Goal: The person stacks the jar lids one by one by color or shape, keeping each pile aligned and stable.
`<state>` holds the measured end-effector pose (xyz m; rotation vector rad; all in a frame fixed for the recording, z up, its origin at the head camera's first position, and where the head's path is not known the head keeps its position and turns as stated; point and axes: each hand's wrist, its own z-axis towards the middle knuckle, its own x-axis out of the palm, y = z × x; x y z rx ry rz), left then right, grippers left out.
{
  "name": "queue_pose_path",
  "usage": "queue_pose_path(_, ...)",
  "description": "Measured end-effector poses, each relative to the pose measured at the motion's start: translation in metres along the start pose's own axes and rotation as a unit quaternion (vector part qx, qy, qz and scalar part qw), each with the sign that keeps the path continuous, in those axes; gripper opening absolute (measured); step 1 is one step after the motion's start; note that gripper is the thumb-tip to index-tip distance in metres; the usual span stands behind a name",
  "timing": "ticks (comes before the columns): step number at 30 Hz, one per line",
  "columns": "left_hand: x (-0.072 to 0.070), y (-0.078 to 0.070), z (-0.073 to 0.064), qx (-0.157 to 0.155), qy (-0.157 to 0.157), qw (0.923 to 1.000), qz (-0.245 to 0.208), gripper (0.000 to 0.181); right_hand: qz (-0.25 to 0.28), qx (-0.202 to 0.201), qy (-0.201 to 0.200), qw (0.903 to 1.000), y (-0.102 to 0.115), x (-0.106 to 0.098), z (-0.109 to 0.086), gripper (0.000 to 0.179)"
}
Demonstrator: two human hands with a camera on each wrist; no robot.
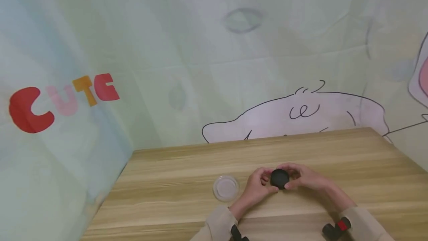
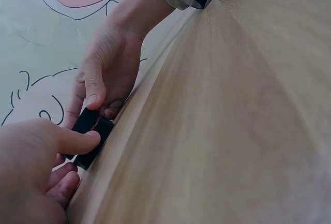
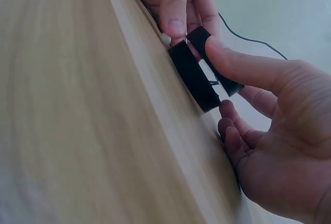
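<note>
Between the two hands is a black round case, seen from above as a dark disc (image 1: 279, 179). From the side it shows as two thick black halves, slightly apart, with a narrow gap between them. My left hand (image 1: 256, 185) grips the lower half (image 3: 192, 76), close over the table, thumb on its near side. The upper half (image 3: 229, 85) is pinched by my right hand (image 1: 307, 177), whose thumb presses its rim. To the left of my left hand lies a clear round lid or shallow dish (image 1: 226, 188).
The wooden table (image 1: 174, 170) extends around both hands, its back edge against a printed cloth wall (image 1: 187, 84). Another cloth wall with coloured letters stands at the left. Black cameras (image 1: 337, 228) are strapped at the wrists over pale sleeves (image 1: 217, 224).
</note>
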<state>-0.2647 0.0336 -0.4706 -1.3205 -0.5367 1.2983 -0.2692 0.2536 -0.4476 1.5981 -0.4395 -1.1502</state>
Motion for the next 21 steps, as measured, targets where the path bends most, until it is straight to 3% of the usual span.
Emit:
queue_pose_path(6, -0.0006, -0.0002, -0.0003, -0.019, -0.003, 0.9996, 0.021, 0.043, -0.014, -0.001, 0.004, 0.9999, -0.0023, 0.0011, 0.0033, 0.061)
queue_pose_path(17, -0.0008, 0.0019, -0.0024, -0.010, -0.004, 0.9991, 0.040, 0.041, -0.021, 0.003, 0.012, 0.9997, -0.0085, -0.0006, 0.0049, 0.065)
queue_pose_path(21, -0.0013, -0.0006, -0.0024, -0.023, 0.013, 0.9986, 0.046, 0.045, -0.023, -0.004, 0.015, 0.9996, -0.0072, 0.0002, 0.0022, 0.070)
